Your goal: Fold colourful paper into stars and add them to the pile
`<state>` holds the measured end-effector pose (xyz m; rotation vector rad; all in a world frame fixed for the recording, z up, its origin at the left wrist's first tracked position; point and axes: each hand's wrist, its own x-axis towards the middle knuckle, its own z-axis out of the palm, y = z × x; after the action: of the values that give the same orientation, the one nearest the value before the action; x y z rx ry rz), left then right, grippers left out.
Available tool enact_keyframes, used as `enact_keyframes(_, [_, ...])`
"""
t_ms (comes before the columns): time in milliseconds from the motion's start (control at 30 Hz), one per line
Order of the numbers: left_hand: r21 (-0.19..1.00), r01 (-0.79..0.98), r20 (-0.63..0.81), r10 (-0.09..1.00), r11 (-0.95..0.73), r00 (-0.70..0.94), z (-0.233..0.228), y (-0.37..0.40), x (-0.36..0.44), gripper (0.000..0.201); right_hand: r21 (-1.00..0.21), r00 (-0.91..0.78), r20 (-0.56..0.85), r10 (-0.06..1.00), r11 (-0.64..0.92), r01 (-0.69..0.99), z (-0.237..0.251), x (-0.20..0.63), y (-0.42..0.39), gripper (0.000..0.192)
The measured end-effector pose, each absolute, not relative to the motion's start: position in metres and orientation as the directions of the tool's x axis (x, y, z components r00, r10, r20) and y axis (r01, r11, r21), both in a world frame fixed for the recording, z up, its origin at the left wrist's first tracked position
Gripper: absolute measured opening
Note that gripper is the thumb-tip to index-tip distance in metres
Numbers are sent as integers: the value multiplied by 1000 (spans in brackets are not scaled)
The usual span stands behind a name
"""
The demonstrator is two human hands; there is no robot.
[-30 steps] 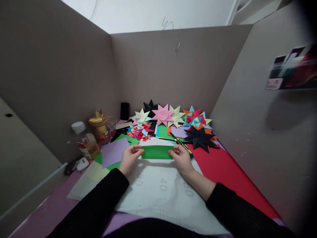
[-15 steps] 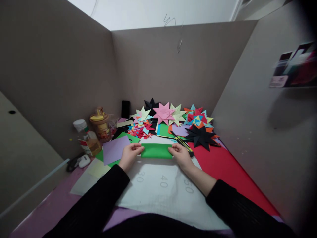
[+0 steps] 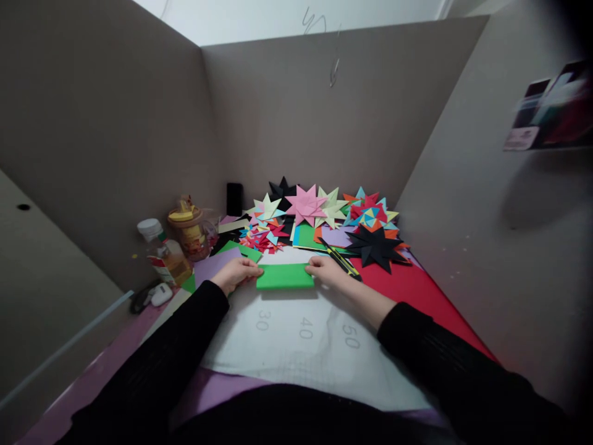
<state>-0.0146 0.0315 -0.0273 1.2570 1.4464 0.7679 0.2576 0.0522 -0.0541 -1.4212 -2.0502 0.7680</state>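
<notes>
White sheet point(image 3: 287, 355) printed 30/40/50 covers the desk, lower centre of frame. My left hand point(image 3: 236, 274) and right hand point(image 3: 327, 272) are both pinched closed on opposite ends of a green paper rectangle point(image 3: 285, 277), mid-frame over the sheet. Yellow-black cutter point(image 3: 341, 259) just beyond my right hand, red paper point(image 3: 417, 303) to its right. Further back: black paper star point(image 3: 376, 248), pink paper star point(image 3: 306, 204), then grey partition point(image 3: 343, 117) across upper centre.
</notes>
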Motion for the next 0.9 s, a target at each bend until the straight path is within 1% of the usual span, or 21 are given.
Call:
enact_keyframes(100, [853, 484, -219, 976, 196, -10, -33, 41, -10, 31, -596, -277, 66, 959, 260, 759, -60, 251, 62, 19])
enact_keyframes(300, [760, 639, -112, 992, 121, -54, -52, 50, -4, 15, -485, -243, 50, 969, 236, 842, -69, 244, 64, 12])
enact_keyframes(467, [649, 759, -23, 999, 47, -42, -56, 53, -2, 11, -450, -212, 26, 977, 201, 870, -70, 245, 62, 8])
enact_keyframes(533, [615, 789, 25, 999, 9, -31, -54, 50, -1, 10, -459, -184, 44, 982, 184, 869, -70, 245, 61, 11])
enact_keyframes(567, [582, 812, 62, 998, -43, 9, -53, 48, 1, 14, -469, -188, 70, 980, 198, 861, -70, 245, 61, 14])
enact_keyframes(600, [529, 839, 97, 992, -124, 85, -51, 46, 2, 19, -479, -209, 104, 972, 233, 846, -70, 245, 62, 16])
enact_keyframes(633, [457, 860, 116, 974, -228, 196, -49, 44, 4, 23, -486, -245, 141, 959, 283, 827, -70, 244, 63, 17])
enact_keyframes(700, [289, 846, 73, 892, -447, 446, -44, 42, 9, 26, -487, -338, 199, 920, 392, 780, -69, 241, 65, 18])
enact_keyframes(733, [223, 823, 25, 847, -523, 531, -41, 42, 11, 27, -480, -388, 207, 898, 439, 760, -68, 239, 66, 20])
enact_keyframes(800, [151, 799, -61, 801, -583, 596, -35, 44, 16, 28, -450, -490, 186, 852, 517, 728, -65, 234, 67, 23])
enact_keyframes(900, [90, 798, -170, 780, -596, 602, -25, 48, 20, 32, -355, -612, 146, 777, 618, 701, -60, 224, 59, 23])
